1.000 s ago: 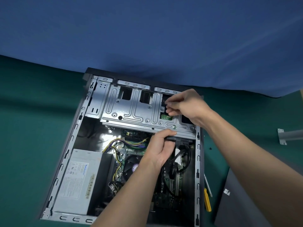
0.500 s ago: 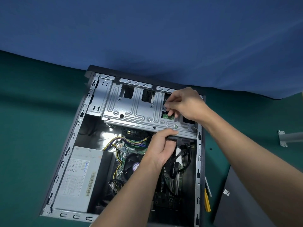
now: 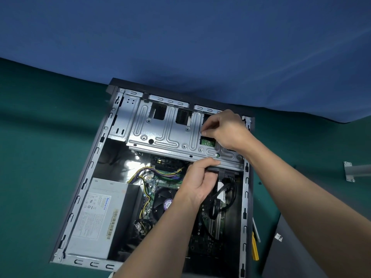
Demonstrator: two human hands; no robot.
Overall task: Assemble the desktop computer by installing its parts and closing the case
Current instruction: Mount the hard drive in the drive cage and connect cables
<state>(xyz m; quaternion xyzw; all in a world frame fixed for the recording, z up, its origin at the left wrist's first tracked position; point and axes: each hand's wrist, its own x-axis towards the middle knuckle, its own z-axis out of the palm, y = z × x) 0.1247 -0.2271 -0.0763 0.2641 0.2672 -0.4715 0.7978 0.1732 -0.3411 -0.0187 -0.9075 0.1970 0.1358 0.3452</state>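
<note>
Desktop case [image 3: 245, 199] lying on its side with the open face upward, on a green counter [image 3: 40, 157] in front of a blue cloth [image 3: 180, 47]. The metal drive cage [image 3: 170, 137] sits across the far end of the case, above the motherboard. The left hand [image 3: 197, 183] reaches in from the near side; its grip is closed on the near edge of the cage, with the thumb laid along the top of that edge and the other fingers curled beneath it. The right hand [image 3: 226, 130] rests on the cage's far right corner, its fingertips drawn together in a narrow pinch at the rim of a cut-out, just above a green circuit board [image 3: 207, 141] that shows through the metal. Whether this grip holds anything cannot be told. Black cables [image 3: 222, 189] loop below the left hand, beside the CPU fan [image 3: 162, 201]. A bundle of yellow and purple wires [image 3: 144, 171] runs from the grey power supply [image 3: 96, 213], which fills the near left corner of the case. Outside the case, to the right, a yellow-handled screwdriver [image 3: 254, 247] lies just beside the case wall, near a dark grey side panel [image 3: 291, 247]. A small metal bracket [image 3: 355, 170] lies well apart, at the right edge.
</note>
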